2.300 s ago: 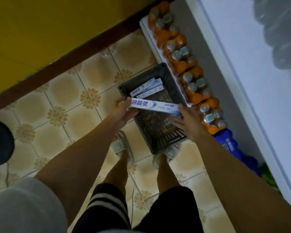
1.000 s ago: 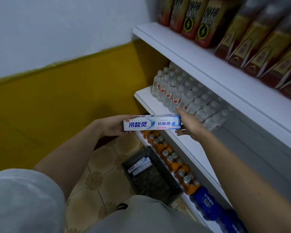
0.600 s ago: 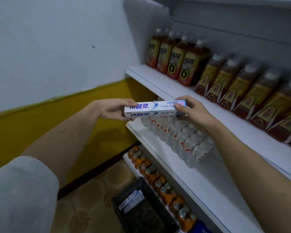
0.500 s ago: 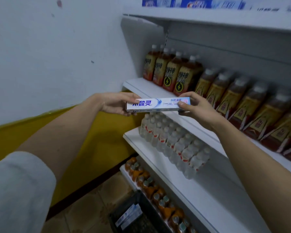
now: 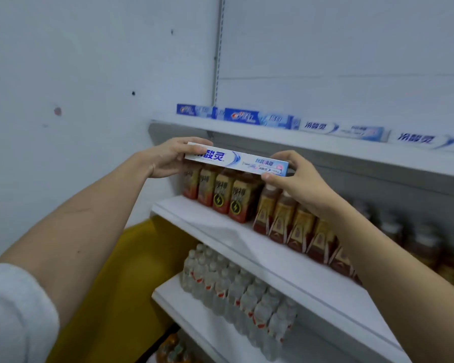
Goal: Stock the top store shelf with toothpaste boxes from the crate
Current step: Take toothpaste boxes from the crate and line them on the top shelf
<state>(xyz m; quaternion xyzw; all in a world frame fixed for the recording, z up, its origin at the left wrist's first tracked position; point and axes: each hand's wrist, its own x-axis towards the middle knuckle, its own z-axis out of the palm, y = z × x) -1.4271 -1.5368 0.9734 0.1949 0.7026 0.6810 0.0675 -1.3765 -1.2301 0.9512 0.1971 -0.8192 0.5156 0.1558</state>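
The toothpaste box (image 5: pixel 236 162) was held level just below the top shelf (image 5: pixel 312 150), its long axis parallel to the shelf edge, pinched at its ends by the left hand (image 5: pixel 168 158) and right hand (image 5: pixel 296 176). Toothpaste boxes (image 5: pixel 273 120) were already lined up above; tea bottles (image 5: pixel 226 195) were shelved beneath, beside a white wall (image 5: pixel 76 100).

Toothpaste box (image 5: pixel 236 162) white w/ blue lettering, blue swoosh, pink patch; shelved boxes (image 5: pixel 257 117) blue-white; shelves (image 5: pixel 260 254) white; tea bottles (image 5: pixel 224 195) amber, red-yellow labels.
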